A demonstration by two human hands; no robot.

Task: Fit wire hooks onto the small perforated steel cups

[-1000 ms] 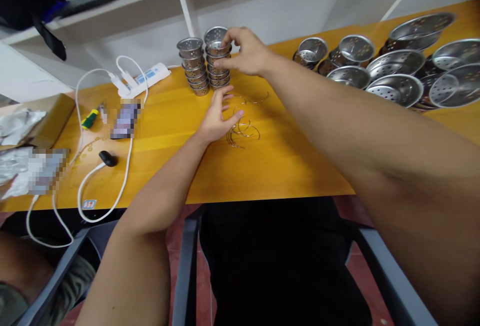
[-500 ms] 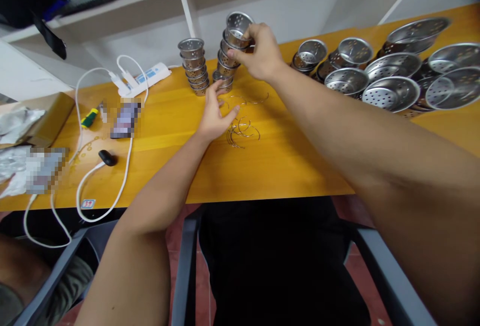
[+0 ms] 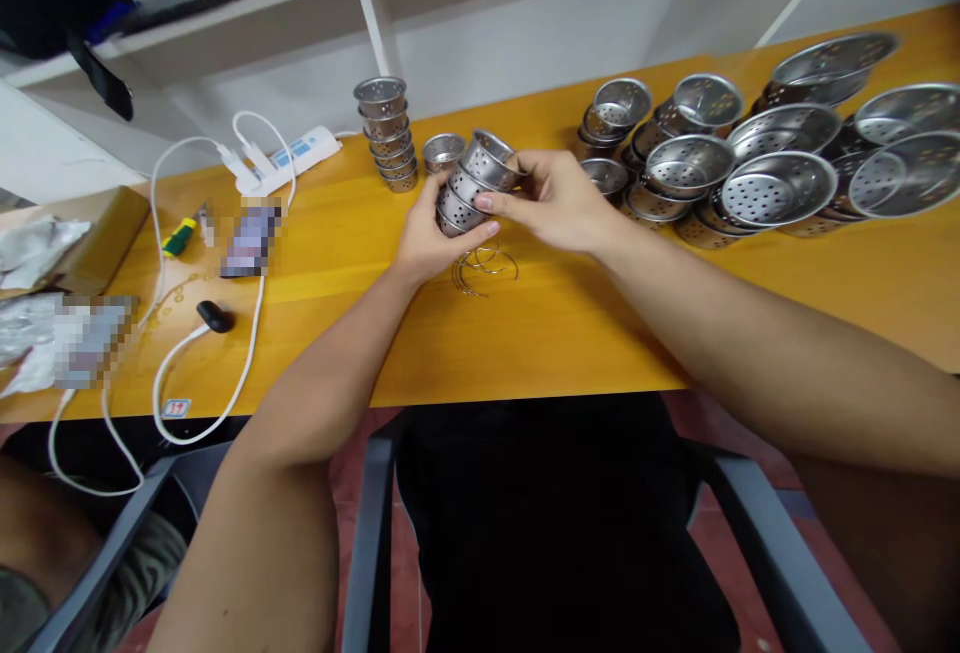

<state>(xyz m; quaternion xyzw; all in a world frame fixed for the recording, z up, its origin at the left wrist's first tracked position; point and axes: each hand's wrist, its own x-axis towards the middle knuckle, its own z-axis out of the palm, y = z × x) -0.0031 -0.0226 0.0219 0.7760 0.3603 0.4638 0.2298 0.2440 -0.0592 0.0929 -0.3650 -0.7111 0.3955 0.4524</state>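
A short stack of perforated metal cups (image 3: 474, 183) is tilted above the table between my two hands. My left hand (image 3: 429, 233) is wrapped round the lower end of this stack. At its upper end my right hand (image 3: 559, 198) grips the cups from the right, thumb on the side. Behind them a single perforated cup (image 3: 443, 151) stands on the table, partly covered by the held stack. A taller stack of the same cups (image 3: 388, 133) stands to its left. Several thin curved wires (image 3: 480, 273) lie on the table just below my hands.
Perforated metal cups and wider bowls (image 3: 780, 188) stand in stacks on the right. A power strip (image 3: 300, 155) with white cables, a phone (image 3: 252, 238), a green-yellow tool (image 3: 180, 236) and a black plug-like piece (image 3: 215, 316) lie to the left. Shelving (image 3: 525, 43) borders the table's back.
The stack has come off the table toward me and now tilts in both hands. My left hand has closed round it. The single cup stays behind.
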